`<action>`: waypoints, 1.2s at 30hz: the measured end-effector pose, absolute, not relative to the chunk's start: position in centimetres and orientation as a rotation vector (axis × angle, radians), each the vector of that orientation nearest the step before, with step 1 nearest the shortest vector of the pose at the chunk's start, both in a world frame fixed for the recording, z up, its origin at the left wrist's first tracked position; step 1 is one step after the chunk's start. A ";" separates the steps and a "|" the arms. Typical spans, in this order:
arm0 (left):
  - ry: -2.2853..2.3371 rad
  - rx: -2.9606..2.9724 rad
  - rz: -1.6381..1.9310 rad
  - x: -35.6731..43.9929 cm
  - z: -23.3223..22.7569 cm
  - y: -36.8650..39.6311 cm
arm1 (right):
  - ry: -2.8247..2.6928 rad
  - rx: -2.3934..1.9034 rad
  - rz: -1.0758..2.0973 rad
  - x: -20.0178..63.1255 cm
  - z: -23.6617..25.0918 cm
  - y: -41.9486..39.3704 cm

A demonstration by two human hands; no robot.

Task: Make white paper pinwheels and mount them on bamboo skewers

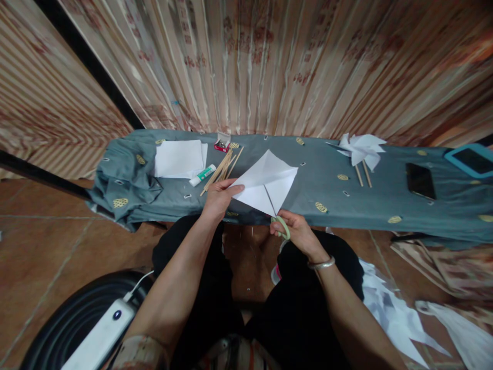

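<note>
The right hand [295,228] is closed through the green handles of a pair of scissors [278,218], whose blades run up into the lower point of a white paper square [265,182] along a crease. The left hand [220,198] pinches the sheet's left corner, thumb on top and fingers curled beneath, holding the paper just above the near edge of the worktop [308,195], which is draped in a grey-green cloth with yellow motifs. A silver bangle [321,264] circles the right wrist. Just left of the paper lie a bundle of thin wooden sticks [221,167], a glue tube [202,176] with a green label, and a stack of white sheets [179,158]; a small red box [222,144] sits behind the sticks. Further right on the cloth rests a finished white paper pinwheel [360,148] on 2 sticks, then a dark phone [420,181] and a blue-framed tablet [472,159] at the far edge. White paper offcuts [396,313] litter the tiled floor beside the person's right knee, and a white power strip [102,336] lies on a black round object at lower left. Striped curtains [250,61] hang behind.
</note>
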State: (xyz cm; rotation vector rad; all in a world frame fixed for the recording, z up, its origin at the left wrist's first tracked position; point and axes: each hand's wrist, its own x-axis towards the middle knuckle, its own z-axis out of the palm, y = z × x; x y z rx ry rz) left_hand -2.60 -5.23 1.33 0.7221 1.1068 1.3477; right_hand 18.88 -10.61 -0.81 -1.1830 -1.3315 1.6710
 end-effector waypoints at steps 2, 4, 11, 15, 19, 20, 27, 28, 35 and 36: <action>1.107 0.724 1.351 -2.6 1.3 -5.2 | -1.330 -1.186 1.654 18.8 -0.8 -10.6; 1.100 0.726 1.356 -2.6 1.3 -5.2 | -1.299 -1.185 1.654 18.8 -0.8 -10.6; 1.131 0.722 1.341 -2.5 1.1 -5.1 | -1.265 -1.179 1.671 18.7 -0.8 -10.7; 1.141 0.716 1.357 -2.6 1.1 -5.0 | -1.335 -1.167 1.708 18.8 -0.6 -10.7; 1.147 0.662 1.439 -2.9 1.3 -4.8 | -1.419 -1.187 1.771 19.5 -0.6 -10.9; 1.142 0.649 1.455 -3.0 1.4 -4.8 | -1.441 -1.212 1.772 19.8 -0.6 -11.0; 1.119 0.648 1.476 -4.5 2.0 -5.0 | -1.372 -1.428 1.573 23.1 -0.7 -11.6; 1.132 0.666 1.466 -4.7 1.9 -5.1 | -1.303 -1.452 1.446 23.5 -0.6 -11.5; 1.203 1.090 1.130 -4.0 0.7 -6.0 | -1.288 -1.418 0.829 23.5 0.4 -11.1; 1.202 1.125 1.089 -3.8 0.6 -6.1 | -1.357 -1.435 0.822 23.1 0.4 -11.2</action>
